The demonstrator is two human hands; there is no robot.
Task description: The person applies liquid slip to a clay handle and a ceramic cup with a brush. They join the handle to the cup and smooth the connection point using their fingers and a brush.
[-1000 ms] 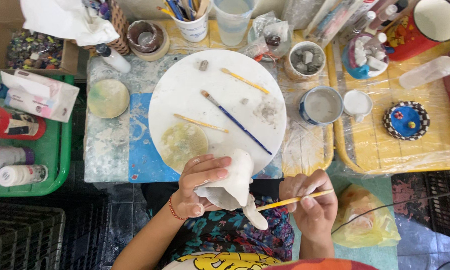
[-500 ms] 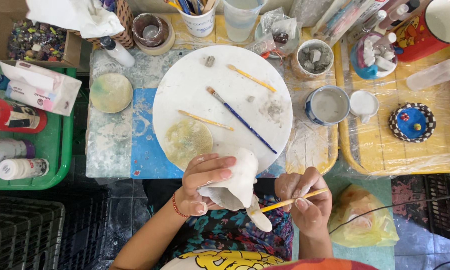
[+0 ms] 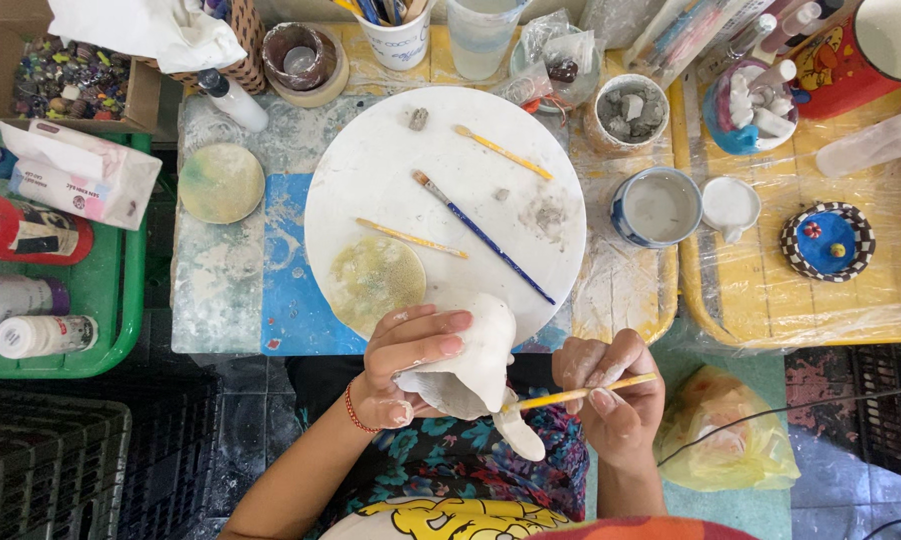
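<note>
Plastic sheeting covers our cluttered worktop (image 3: 226,290), where a round white board (image 3: 391,170) carries a blue-handled brush (image 3: 486,238) and two yellow-handled brushes (image 3: 411,238). At six o'clock from the board, over our lap, our left hand (image 3: 411,365) has its fingers clamped on a white unglazed clay piece (image 3: 476,365), thumb beneath and the rest across the top. At three o'clock from that piece, our right hand (image 3: 616,385) has its fingers pinched together on a thin yellow brush (image 3: 581,395), its tip seemingly touching the clay's lower edge, though the contact is hard to make out. At three o'clock from the board stands a blue-rimmed cup of grey water (image 3: 659,207); at nine o'clock lies a pale green disc (image 3: 221,182).
</note>
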